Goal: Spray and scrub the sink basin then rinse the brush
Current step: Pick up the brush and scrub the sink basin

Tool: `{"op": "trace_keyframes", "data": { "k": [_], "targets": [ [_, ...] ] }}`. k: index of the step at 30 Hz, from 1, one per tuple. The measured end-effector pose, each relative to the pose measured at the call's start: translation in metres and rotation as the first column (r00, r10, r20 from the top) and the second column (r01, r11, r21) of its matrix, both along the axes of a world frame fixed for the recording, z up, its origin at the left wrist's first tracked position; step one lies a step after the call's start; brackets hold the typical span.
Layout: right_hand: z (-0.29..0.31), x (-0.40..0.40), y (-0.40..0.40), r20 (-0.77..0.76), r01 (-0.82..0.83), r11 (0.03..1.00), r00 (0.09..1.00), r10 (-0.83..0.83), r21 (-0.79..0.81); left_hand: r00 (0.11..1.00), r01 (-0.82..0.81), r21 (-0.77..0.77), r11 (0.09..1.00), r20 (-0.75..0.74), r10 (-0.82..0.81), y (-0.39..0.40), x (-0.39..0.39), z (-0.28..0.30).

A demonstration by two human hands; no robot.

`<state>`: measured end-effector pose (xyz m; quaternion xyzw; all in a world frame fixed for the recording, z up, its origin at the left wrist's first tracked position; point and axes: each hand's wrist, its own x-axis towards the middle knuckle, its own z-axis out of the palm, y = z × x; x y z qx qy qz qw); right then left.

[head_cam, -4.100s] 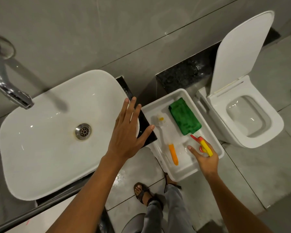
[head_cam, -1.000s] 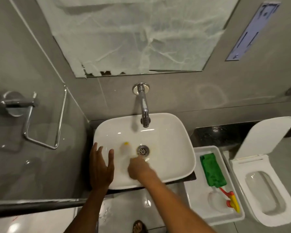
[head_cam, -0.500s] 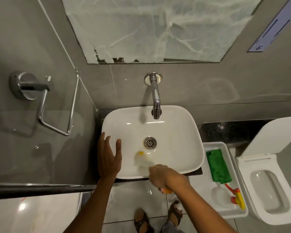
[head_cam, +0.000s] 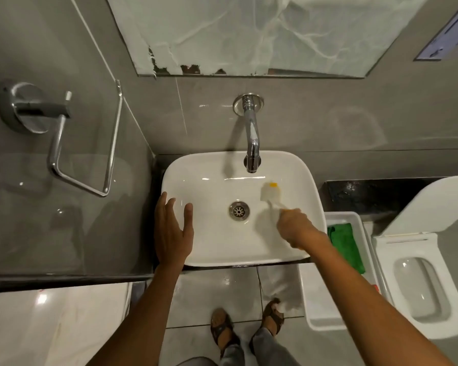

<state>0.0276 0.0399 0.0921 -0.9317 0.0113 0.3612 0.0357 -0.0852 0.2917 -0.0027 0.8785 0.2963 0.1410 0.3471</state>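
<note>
A white sink basin [head_cam: 209,180] sits under a chrome tap [head_cam: 251,143], with a metal drain [head_cam: 239,211] at its middle. My right hand [head_cam: 292,227] grips the handle of a brush whose white bristle head with a yellow tip [head_cam: 270,192] presses on the basin's right inner wall, blurred. My left hand [head_cam: 172,231] lies flat with fingers spread on the basin's left rim, holding nothing. The spray bottle lies hidden behind my right forearm.
A white tray [head_cam: 354,220] right of the sink holds a green cloth [head_cam: 347,241]. An open toilet [head_cam: 421,281] stands at the far right. A chrome towel holder [head_cam: 64,143] is on the left wall, a mirror [head_cam: 249,33] above.
The brush has swept from the basin's front, near the drain, up to its right back wall. My left hand has stayed on the left rim. The camera has drifted slightly.
</note>
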Motion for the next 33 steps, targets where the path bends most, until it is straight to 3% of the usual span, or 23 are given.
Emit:
{"op": "trace_keyframes", "data": {
  "k": [2, 5, 9, 11, 14, 19, 23, 28, 30, 33],
  "targets": [
    [0.013, -0.021, -0.017, -0.158, -0.117, 0.993, 0.981, 0.114, -0.013, 1.000, 0.014, 0.013, 1.000, -0.007, -0.014, -0.002, 0.004, 0.001],
    [0.031, -0.060, -0.005, -0.355, -0.230, 0.963, 0.897, 0.265, 0.138, 1.000, 0.006, 0.002, 1.000, -0.016, -0.006, -0.002, 0.004, 0.004],
    [0.028, -0.101, 0.055, -0.470, -0.005, 0.926, 0.861, 0.197, 0.378, 1.000, 0.002, -0.015, 1.000, -0.015, -0.002, -0.003, 0.000, 0.004],
    [0.010, -0.104, 0.095, -0.429, 0.046, 0.907, 0.890, 0.153, 0.419, 1.000, -0.005, -0.015, 1.000, 0.002, 0.005, -0.002, 0.000, 0.004],
    [-0.012, -0.083, 0.134, -0.175, 0.018, 0.918, 0.983, 0.056, 0.397, 1.000, -0.015, 0.028, 0.999, 0.026, 0.014, -0.002, 0.001, 0.001],
    [-0.022, -0.014, 0.088, 0.074, 0.184, 0.941, 0.974, -0.213, 0.283, 0.999, -0.014, -0.025, 1.000, 0.035, 0.015, -0.002, 0.001, -0.004],
    [-0.011, 0.001, 0.004, 0.070, 0.232, 0.968, 0.968, -0.239, 0.100, 1.000, -0.010, -0.042, 0.999, 0.027, 0.011, -0.002, 0.000, -0.005],
    [0.025, -0.063, -0.026, -0.097, 0.082, 0.996, 0.992, -0.084, -0.019, 0.999, -0.003, -0.048, 0.999, 0.032, 0.004, -0.001, 0.000, -0.005],
    [0.038, -0.089, -0.018, -0.196, 0.005, 1.000, 0.981, -0.002, 0.016, 0.999, 0.004, -0.042, 0.999, 0.033, -0.003, -0.002, 0.000, -0.005],
    [0.036, -0.112, 0.012, -0.255, 0.094, 0.973, 0.966, -0.037, 0.212, 1.000, 0.010, -0.031, 0.999, 0.022, -0.009, -0.001, 0.000, -0.006]
  ]
}}
